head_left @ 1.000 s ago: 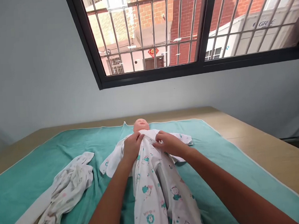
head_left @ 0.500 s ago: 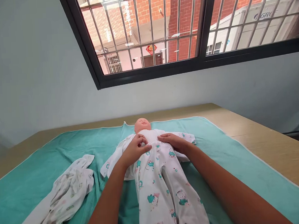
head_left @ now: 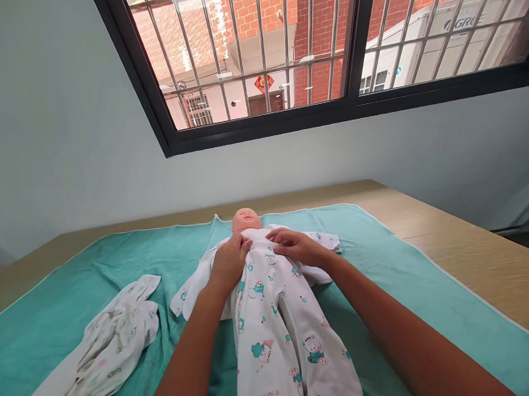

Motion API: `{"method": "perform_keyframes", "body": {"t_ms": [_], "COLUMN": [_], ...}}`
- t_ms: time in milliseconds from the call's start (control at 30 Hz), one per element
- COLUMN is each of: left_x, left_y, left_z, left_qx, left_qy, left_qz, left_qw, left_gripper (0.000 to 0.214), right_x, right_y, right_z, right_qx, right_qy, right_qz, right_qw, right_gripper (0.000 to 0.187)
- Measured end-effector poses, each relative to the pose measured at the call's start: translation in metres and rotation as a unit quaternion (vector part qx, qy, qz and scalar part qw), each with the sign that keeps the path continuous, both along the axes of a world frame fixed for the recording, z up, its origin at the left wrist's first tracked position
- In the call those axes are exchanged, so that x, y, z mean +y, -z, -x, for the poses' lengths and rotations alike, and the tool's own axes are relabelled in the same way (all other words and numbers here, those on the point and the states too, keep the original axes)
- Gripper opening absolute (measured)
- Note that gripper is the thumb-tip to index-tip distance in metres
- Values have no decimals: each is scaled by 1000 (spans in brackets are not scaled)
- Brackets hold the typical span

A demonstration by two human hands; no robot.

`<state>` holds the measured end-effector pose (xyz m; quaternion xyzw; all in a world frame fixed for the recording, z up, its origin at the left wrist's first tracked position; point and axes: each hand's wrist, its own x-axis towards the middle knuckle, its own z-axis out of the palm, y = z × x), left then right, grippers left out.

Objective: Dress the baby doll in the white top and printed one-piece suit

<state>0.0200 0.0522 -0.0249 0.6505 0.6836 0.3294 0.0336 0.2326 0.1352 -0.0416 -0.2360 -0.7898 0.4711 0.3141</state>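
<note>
The dressing of the doll (head_left: 246, 219) looked well advanced: a printed garment (head_left: 264, 335) lay smoothed along its front, reaching up to the chest, its two legs stretched toward the table's near edge and out of view. The doll lay face up on a green towel (head_left: 115, 255), its head near the far edge of the table (head_left: 456, 252), and a sleeve (head_left: 327, 241) spread toward the right edge while another sleeve (head_left: 185, 295) angled toward the left. What seemed left was the garment's upper edge, where both hands were at work. The left hand (head_left: 228, 263) had its thumb and fingers drawn together there, apparently pinching the cloth; the right hand (head_left: 300, 249) was loosely spread, fingers bent, its tips resting on the chest. Whether the doll's legs were inside the garment, or any fastening done up, could not be told. As for containers, the garment's cloth hid whatever it held, while a crumpled garment (head_left: 116, 338) lay loose on the towel toward the table's left edge.
</note>
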Motion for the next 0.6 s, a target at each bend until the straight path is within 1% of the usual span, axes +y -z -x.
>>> {"method": "perform_keyframes", "body": {"t_ms": [67, 167, 233, 300, 367, 433, 533, 600], "left_x": [4, 10, 11, 11, 7, -1, -20, -32], "left_y": [1, 4, 6, 8, 6, 0, -14, -22], "left_z": [1, 2, 3, 4, 7, 11, 24, 34], "left_qx": [14, 27, 27, 26, 15, -13, -70, -105], "left_qy": [-14, -19, -11, 9, 34, 48, 69, 96], "left_qz": [1, -2, -19, -46, -59, -36, 69, 151], "left_qw": [1000, 999, 999, 999, 998, 998, 993, 978], "left_gripper": [18, 18, 19, 19, 17, 17, 24, 27], "right_x": [0, -1, -3, -4, -4, -2, 5, 10], "right_y": [3, 13, 18, 22, 24, 24, 22, 20], "right_z": [7, 16, 22, 26, 27, 24, 12, 2], "right_qx": [-2, -3, 5, 21, 35, 33, 15, -2], "right_qy": [32, 122, 179, 208, 196, 160, 101, 60], "right_qz": [-10, -53, -80, -75, -41, 3, 73, 114], "right_qw": [999, 991, 981, 975, 979, 987, 992, 992], "right_gripper": [15, 14, 18, 21, 22, 24, 28, 29]}}
